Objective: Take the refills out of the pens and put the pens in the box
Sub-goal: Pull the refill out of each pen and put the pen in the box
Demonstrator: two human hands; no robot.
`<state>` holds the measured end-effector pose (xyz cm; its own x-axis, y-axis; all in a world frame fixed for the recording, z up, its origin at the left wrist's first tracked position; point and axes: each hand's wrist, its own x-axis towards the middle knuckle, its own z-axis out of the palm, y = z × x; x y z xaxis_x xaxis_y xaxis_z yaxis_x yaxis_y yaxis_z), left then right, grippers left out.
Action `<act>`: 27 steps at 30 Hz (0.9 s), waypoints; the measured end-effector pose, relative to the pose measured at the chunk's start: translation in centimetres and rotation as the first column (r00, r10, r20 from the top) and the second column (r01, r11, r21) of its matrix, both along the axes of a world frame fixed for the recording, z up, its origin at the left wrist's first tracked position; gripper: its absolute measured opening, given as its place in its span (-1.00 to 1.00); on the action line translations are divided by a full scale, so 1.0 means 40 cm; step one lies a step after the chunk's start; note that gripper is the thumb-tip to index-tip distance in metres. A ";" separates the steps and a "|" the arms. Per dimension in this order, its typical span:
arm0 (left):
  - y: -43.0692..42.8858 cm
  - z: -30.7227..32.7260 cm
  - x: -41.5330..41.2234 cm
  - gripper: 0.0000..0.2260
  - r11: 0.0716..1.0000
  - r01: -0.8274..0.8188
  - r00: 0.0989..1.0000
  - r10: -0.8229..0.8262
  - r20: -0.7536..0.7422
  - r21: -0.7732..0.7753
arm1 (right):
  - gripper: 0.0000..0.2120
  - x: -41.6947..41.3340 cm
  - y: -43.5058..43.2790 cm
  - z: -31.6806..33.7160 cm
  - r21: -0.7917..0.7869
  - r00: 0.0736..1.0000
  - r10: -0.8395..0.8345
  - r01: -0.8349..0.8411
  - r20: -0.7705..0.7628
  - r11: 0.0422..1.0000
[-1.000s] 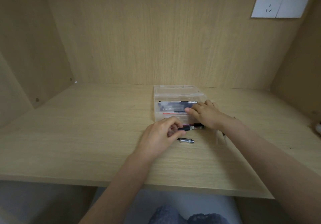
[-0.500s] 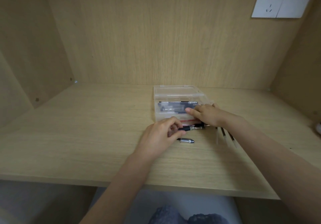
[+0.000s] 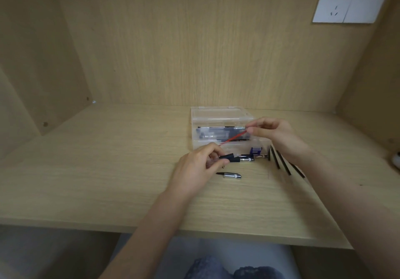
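**A:** What could go wrong from here?

**B:** The right hand [image 3: 275,133] pinches one end of a thin red refill [image 3: 234,137] between thumb and fingertip. The refill slants across the front of the clear plastic box [image 3: 220,114]. It looks light and slick, so a loose pinch could drop it in among the pens, where refills don't belong.

**A:** And the other hand?

**B:** The left hand [image 3: 195,164], just in front of the box, has its fingers curled round a clear pen barrel with a black grip [image 3: 227,157]. A silver pen cap [image 3: 232,175] lies loose on the wooden desk [image 3: 108,159], further in front of the box. A careless wrist might roll it off the edge.

**A:** What does the box hold?

**B:** It stands open, its lid seemingly folded back behind. Several dark pens [image 3: 220,132] lie lengthwise inside, too crowded for me to count. A row of black refills [image 3: 279,159] lies on the desk just right of the box, partly hidden by the right wrist.
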<state>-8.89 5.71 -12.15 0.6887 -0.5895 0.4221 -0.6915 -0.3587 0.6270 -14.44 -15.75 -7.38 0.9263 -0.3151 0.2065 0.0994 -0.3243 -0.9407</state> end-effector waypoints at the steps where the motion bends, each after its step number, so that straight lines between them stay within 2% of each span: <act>1: 0.000 0.001 0.000 -0.89 1.000 -0.010 1.000 0.010 0.002 -0.012 | -0.86 -0.010 0.002 0.000 0.060 0.999 -0.021 0.019 0.042 0.998; 5: 0.001 0.002 0.000 -0.89 0.998 -0.049 0.999 0.049 0.013 -0.034 | -0.75 -0.051 0.019 -0.023 0.340 0.962 -0.196 0.122 0.191 0.932; 7: 0.001 0.002 -0.001 -0.89 0.998 -0.055 0.998 0.056 0.018 -0.034 | -0.77 -0.062 0.043 -0.055 0.489 0.931 -0.258 0.104 0.259 0.866; 10: 0.001 0.002 -0.002 -0.91 0.998 -0.057 0.998 0.058 0.024 -0.030 | -0.86 -0.068 0.076 -0.088 0.623 0.905 -0.295 0.043 0.307 0.781; 20: 0.007 0.004 0.001 -0.86 0.998 -0.049 0.997 0.051 0.061 -0.032 | -0.82 -0.067 0.071 -0.095 0.757 0.871 -0.354 -0.031 0.341 0.652; 27: 0.010 0.004 -0.001 -0.89 0.999 -0.031 0.999 0.033 0.037 -0.040 | -0.82 -0.067 0.063 -0.101 0.759 0.833 -0.449 0.055 0.323 0.648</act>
